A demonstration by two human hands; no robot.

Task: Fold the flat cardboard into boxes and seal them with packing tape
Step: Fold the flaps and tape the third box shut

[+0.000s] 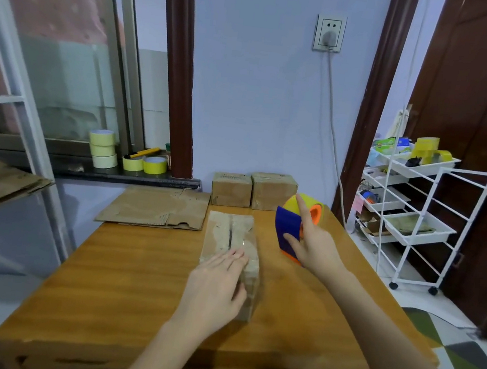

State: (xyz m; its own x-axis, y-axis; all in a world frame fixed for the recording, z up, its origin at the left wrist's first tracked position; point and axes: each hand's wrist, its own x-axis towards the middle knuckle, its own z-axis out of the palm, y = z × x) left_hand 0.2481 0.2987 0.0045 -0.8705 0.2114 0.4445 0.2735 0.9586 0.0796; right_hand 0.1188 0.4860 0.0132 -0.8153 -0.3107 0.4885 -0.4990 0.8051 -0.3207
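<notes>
- Two hands at work: left hand lies flat on the near end of the box being sealed, fingers straight and together, pressing down on the top.
- Right hand is on the tape dispenser, index finger stretched over the yellow roll, thumb on the blue guard; it looks like a loose grasp, and I can't tell whether the dispenser sits on the table or is lifted.
- Box sits mid-table, long axis running away from the person. Centre seam gapes at the far half; a glossy strip shows around the middle, so the far part of the seam looks unsealed to me.
- Risk: flaps spring apart once the left hand lifts, if tape doesn't span the open stretch.
- Risk: box is narrow and light-looking on varnished wood; a dispenser pull could drag it unless the palm keeps it pinned.
- Risk: cardboard face is torn and fuzzy from old tape, so adhesion may be poor and tape may peel.
- Risk: the loose grasp could let the dispenser twist, laying tape off the seam.
- Materials: worn brown corrugated board, smooth plastic dispenser with orange hub, slick table top.
- Flat cardboard waits at the far left; two finished boxes stand side by side against the wall.
</notes>
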